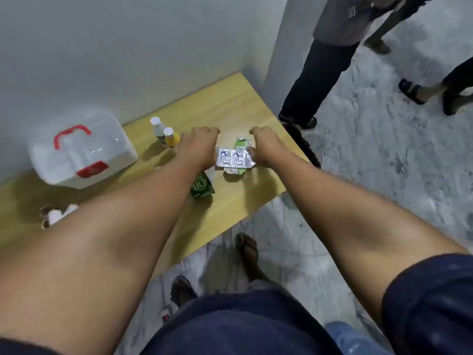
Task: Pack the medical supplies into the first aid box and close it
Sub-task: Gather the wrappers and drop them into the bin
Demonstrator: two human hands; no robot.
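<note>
At the centre of the frame, both hands reach over the wooden surface point(230, 106) toward a small heap of packets. The right hand point(263, 144) appears to pinch one end of a silver blister strip point(234, 158) between thumb and fingers, though the fingertips are partly hidden. The left hand point(198, 147) lies palm down with fingers curled, touching the strip's other end; whether it grips anything I cannot tell. Under the strip lies a green-and-white sachet point(242, 144), and a dark green carton point(201, 188) sits just below the left wrist. Two small bottles, one white point(158, 129) and one yellow point(170, 138), stand left of the hands. The first aid box point(82, 152) rests at the left of the frame, its lid down and red latch apparently shut.

The likely trouble: the strip is thin and slick, so a loose pinch could drop it. The left forearm could also tip the bottles, and the box still needs opening.
</note>
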